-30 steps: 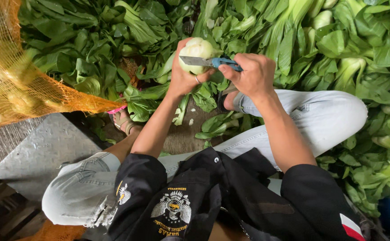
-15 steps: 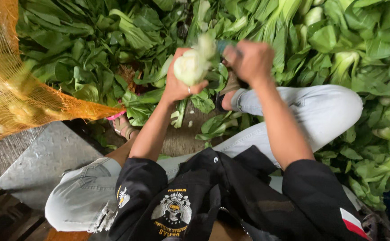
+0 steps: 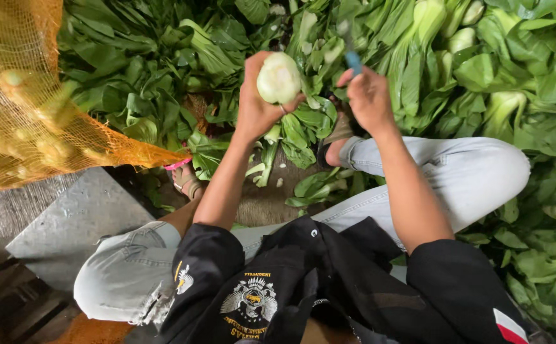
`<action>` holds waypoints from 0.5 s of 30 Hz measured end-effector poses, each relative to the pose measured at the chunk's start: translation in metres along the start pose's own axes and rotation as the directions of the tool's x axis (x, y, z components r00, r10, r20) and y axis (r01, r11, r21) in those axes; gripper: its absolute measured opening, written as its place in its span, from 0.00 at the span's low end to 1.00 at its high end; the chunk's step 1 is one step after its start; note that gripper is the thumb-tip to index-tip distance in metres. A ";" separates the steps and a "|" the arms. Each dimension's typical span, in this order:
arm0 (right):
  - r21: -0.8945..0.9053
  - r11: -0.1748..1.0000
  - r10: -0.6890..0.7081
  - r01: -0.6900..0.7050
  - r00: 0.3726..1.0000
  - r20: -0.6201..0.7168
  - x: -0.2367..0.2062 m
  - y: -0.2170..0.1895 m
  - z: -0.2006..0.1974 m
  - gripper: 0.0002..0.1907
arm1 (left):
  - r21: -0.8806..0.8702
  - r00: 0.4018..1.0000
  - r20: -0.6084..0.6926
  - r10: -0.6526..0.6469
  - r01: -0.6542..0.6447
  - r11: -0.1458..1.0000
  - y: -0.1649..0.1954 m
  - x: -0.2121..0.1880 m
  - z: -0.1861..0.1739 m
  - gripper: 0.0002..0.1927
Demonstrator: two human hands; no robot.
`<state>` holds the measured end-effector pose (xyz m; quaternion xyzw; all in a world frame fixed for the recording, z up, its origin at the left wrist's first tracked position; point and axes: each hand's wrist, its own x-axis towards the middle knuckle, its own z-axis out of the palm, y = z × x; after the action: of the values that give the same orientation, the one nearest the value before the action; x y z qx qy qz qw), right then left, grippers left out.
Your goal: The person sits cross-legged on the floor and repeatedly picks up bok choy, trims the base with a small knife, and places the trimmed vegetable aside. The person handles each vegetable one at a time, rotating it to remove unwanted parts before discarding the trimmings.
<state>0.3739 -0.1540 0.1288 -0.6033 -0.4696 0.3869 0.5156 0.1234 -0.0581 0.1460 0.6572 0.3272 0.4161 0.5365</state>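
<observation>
Now, left hand [image 3: 256,105]: fingers wrapped round a pale, smooth, rounded vegetable head [image 3: 278,78], turned cut face upward since half a second ago. Right hand [image 3: 368,95]: fingers closed on a blue-handled knife [image 3: 352,58], raised upright from level; blade blurred, hard to make out. Beyond: glossy leafy greens [image 3: 163,70] heaped on the floor; orange mesh sack [image 3: 29,95], cut off at the left edge.

Orange mesh sack [image 3: 29,102] at upper left, bulging with pale round lumps, slumped over the grey slab and touching the leaf pile. Printed emblem patches [image 3: 250,307] on the black jacket, bottom centre, gold and white. No signs, no screens
</observation>
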 end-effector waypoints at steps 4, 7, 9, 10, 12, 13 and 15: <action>-0.406 0.881 -0.251 0.242 0.967 0.033 -0.006 -0.025 0.014 0.26 | -0.115 0.992 -0.127 -0.016 0.001 0.993 -0.002 0.001 0.007 0.50; -0.458 0.880 -0.178 0.125 0.981 -0.073 -0.006 -0.035 0.016 0.25 | -0.233 0.997 -0.080 -0.022 0.003 0.973 -0.003 0.004 0.006 0.49; -0.342 0.938 -0.116 0.057 0.981 -0.155 -0.005 -0.037 0.014 0.26 | -0.130 0.989 -0.097 0.110 -0.122 0.984 -0.004 0.005 0.005 0.49; -0.345 0.938 -0.094 0.030 0.981 -0.172 -0.005 -0.037 0.012 0.26 | 0.008 0.985 -0.133 0.110 -0.110 0.994 -0.004 0.005 0.005 0.48; -0.351 0.936 -0.051 -0.022 0.979 -0.197 -0.005 -0.037 0.009 0.28 | 0.279 0.970 -0.211 0.123 -0.061 0.958 -0.006 0.005 0.004 0.45; -0.446 0.895 -0.095 0.001 0.978 -0.187 -0.005 -0.038 0.008 0.28 | 0.319 0.961 -0.228 0.160 -0.082 0.944 -0.007 0.005 0.004 0.44; -0.620 0.784 -0.179 0.043 0.971 -0.159 -0.008 -0.041 0.012 0.29 | 0.397 0.939 -0.251 0.234 -0.120 0.910 -0.008 0.004 0.005 0.43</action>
<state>0.3538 -0.1574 0.1668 -0.7458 -0.5475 0.1173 0.3609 0.1298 -0.0548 0.1382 0.7059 0.4150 0.4858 0.3058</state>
